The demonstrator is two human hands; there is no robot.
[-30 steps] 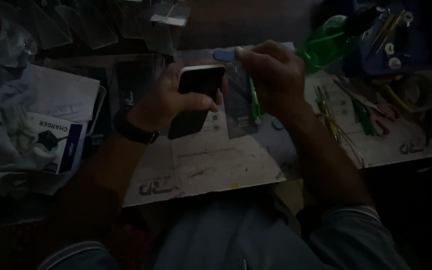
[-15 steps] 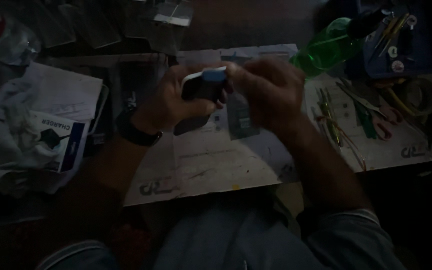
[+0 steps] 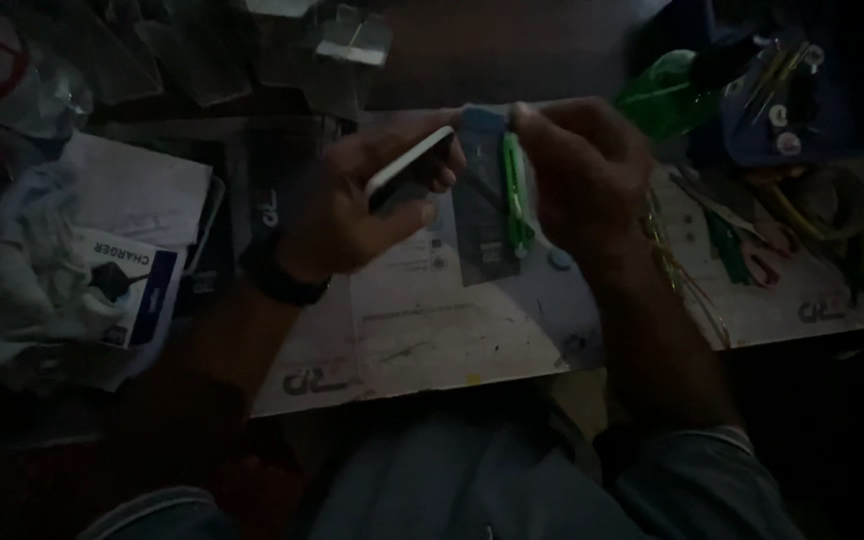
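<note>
Dim light. I saw the left hand point(image 3: 352, 205) gripping a thin white-edged phone point(image 3: 410, 165) edge-up above the pale work mat point(image 3: 452, 330). The right hand point(image 3: 587, 170) was closed around a slim green plastic tool point(image 3: 515, 190) and pinched a bluish flat packet point(image 3: 482, 200) just beside the phone. A dark blue holder point(image 3: 772, 120) at the far right held several upright tools; I could not tell them apart. A green plastic bottle point(image 3: 667, 95) lay near it.
</note>
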